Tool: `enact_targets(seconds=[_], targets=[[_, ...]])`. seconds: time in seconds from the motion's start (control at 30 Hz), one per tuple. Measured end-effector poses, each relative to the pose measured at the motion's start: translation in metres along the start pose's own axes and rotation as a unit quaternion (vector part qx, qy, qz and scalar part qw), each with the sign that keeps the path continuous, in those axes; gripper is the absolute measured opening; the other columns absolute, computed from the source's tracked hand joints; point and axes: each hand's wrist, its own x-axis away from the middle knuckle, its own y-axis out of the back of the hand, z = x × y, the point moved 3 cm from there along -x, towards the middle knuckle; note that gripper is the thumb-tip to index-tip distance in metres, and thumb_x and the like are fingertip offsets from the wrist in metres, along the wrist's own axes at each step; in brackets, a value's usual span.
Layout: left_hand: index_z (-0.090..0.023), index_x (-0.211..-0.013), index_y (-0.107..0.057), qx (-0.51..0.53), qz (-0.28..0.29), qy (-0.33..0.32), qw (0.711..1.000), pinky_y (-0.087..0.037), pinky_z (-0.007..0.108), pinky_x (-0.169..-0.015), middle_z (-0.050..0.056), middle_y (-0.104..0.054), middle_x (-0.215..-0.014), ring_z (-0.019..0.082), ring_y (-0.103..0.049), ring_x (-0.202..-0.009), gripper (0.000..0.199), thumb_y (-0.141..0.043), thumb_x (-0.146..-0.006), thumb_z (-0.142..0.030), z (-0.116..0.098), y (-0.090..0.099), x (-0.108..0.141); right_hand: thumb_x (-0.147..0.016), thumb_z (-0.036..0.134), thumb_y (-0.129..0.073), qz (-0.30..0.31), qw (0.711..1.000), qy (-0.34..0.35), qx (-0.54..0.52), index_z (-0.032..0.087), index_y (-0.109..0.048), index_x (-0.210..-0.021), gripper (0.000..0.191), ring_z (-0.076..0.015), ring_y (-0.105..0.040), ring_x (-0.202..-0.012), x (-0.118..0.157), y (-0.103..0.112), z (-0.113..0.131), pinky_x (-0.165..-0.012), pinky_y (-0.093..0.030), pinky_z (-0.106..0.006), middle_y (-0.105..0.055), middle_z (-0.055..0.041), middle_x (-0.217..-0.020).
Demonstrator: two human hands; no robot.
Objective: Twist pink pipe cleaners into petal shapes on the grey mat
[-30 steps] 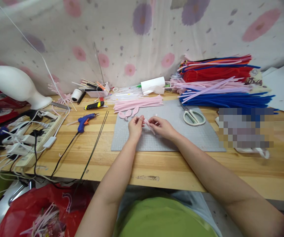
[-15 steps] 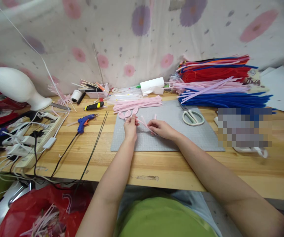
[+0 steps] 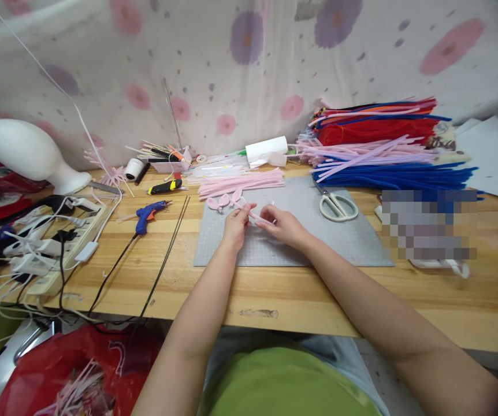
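Observation:
Over the grey cutting mat (image 3: 275, 251), my left hand (image 3: 236, 226) pinches one part of a pink pipe cleaner (image 3: 255, 217). My right hand (image 3: 284, 226) has its fingers closed on the same pipe cleaner a short way to the right. Just beyond my left fingertips, pink looped petal shapes (image 3: 218, 202) lie at the mat's upper left. Behind them runs a bundle of pink pipe cleaners (image 3: 244, 182). Scissors with pale handles (image 3: 339, 207) rest on the mat to the right of my hands.
A blue glue gun (image 3: 147, 216) and a yellow-black cutter (image 3: 164, 186) lie to the left, near a cable-crowded power strip (image 3: 75, 245). Blue pipe cleaners (image 3: 391, 175) and red ones (image 3: 374, 130) are stacked at back right. A white foam head (image 3: 19, 147) stands far left.
My left hand has shifted slightly right and nearer, away from the petal shapes. It now grips the pipe cleaner close to my right hand, whose fingers have turned a little.

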Motion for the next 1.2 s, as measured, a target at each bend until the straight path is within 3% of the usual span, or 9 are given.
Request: enact_targets(seconds=[0.1,0.23,0.43,0.73,0.8,0.87,0.93,1.03,1.2], targets=[[-0.014,-0.079,-0.067,0.024,-0.027,-0.006,0.999,-0.025,0.017,-0.043,-0.007,-0.020,-0.048,0.002,-0.023,-0.043,0.032,-0.062,-0.064,-0.041,-0.003,0.004,-0.001,-0.083,0.042,-0.039,-0.004,0.979,0.023,0.205,0.020,-0.055,-0.078,0.028,-0.0156,-0.054,-0.066,0.001,-0.003,0.008,-0.055,-0.029,-0.025,-0.063,-0.0047,-0.074],[-0.012,-0.077,-0.067,0.044,-0.070,-0.014,0.996,-0.023,0.017,-0.042,-0.007,-0.021,-0.050,0.002,-0.024,-0.043,0.035,-0.062,-0.063,-0.044,-0.004,0.006,-0.002,-0.088,0.042,-0.024,0.031,0.944,0.020,0.327,0.019,-0.057,-0.087,0.040,-0.0177,-0.056,-0.080,0.002,-0.007,0.021,-0.057,-0.028,-0.024,-0.064,-0.0082,-0.088],[-0.012,-0.072,-0.067,0.050,-0.131,-0.032,0.990,-0.020,0.017,-0.041,-0.007,-0.023,-0.049,0.001,-0.024,-0.042,0.035,-0.064,-0.060,-0.044,-0.005,0.010,-0.003,-0.090,0.040,-0.013,0.093,0.933,0.009,0.346,0.018,-0.058,-0.093,0.050,-0.0172,-0.055,-0.087,0.005,-0.014,0.032,-0.063,-0.031,-0.025,-0.064,-0.0088,-0.092],[-0.009,-0.067,-0.063,0.116,-0.109,0.031,0.987,-0.018,0.015,-0.035,-0.008,-0.024,-0.043,-0.001,-0.023,-0.037,0.028,-0.065,-0.065,-0.036,-0.006,0.008,-0.007,-0.090,0.039,-0.015,0.099,0.936,0.059,0.332,0.017,-0.062,-0.084,0.052,-0.0155,-0.057,-0.077,0.005,-0.016,0.030,-0.060,-0.028,-0.026,-0.065,-0.0075,-0.083],[-0.008,-0.065,-0.060,0.135,-0.134,0.049,0.981,-0.016,0.014,-0.034,-0.008,-0.025,-0.042,-0.001,-0.023,-0.035,0.023,-0.062,-0.069,-0.031,-0.014,0.018,-0.011,-0.090,0.038,-0.015,0.101,0.934,0.075,0.334,0.017,-0.062,-0.080,0.053,-0.0155,-0.056,-0.074,0.009,-0.016,0.031,-0.059,-0.027,-0.026,-0.065,-0.0078,-0.079],[-0.010,-0.060,-0.055,0.174,-0.221,0.050,0.958,-0.014,0.012,-0.032,-0.009,-0.025,-0.040,-0.002,-0.020,-0.032,0.023,-0.056,-0.075,-0.027,-0.027,0.039,-0.014,-0.091,0.038,-0.014,0.112,0.932,0.089,0.333,0.016,-0.061,-0.075,0.055,-0.0151,-0.056,-0.071,0.014,-0.016,0.031,-0.060,-0.027,-0.026,-0.065,-0.0079,-0.075],[-0.011,-0.062,-0.054,0.191,-0.246,0.021,0.950,-0.014,0.011,-0.031,-0.010,-0.024,-0.039,-0.002,-0.018,-0.031,0.024,-0.052,-0.078,-0.028,-0.040,0.058,-0.017,-0.091,0.037,-0.013,0.115,0.933,0.090,0.330,0.016,-0.061,-0.075,0.054,-0.0147,-0.056,-0.071,0.016,-0.014,0.031,-0.060,-0.027,-0.026,-0.064,-0.0074,-0.074],[-0.011,-0.064,-0.055,0.198,-0.199,0.032,0.959,-0.017,0.010,-0.031,-0.010,-0.024,-0.039,-0.002,-0.021,-0.030,0.023,-0.055,-0.076,-0.030,-0.047,0.069,-0.019,-0.091,0.037,-0.016,0.092,0.937,0.066,0.331,0.018,-0.059,-0.082,0.047,-0.0151,-0.056,-0.077,0.014,-0.011,0.028,-0.060,-0.027,-0.026,-0.065,-0.0061,-0.081],[-0.010,-0.073,-0.060,0.191,-0.123,0.015,0.974,-0.024,0.009,-0.035,-0.008,-0.032,-0.044,-0.002,-0.027,-0.034,0.021,-0.057,-0.074,-0.030,-0.039,0.049,-0.014,-0.091,0.039,-0.017,0.070,0.944,0.037,0.319,0.019,-0.057,-0.083,0.045,-0.0149,-0.056,-0.081,0.009,-0.007,0.023,-0.060,-0.028,-0.025,-0.064,-0.0046,-0.086]])
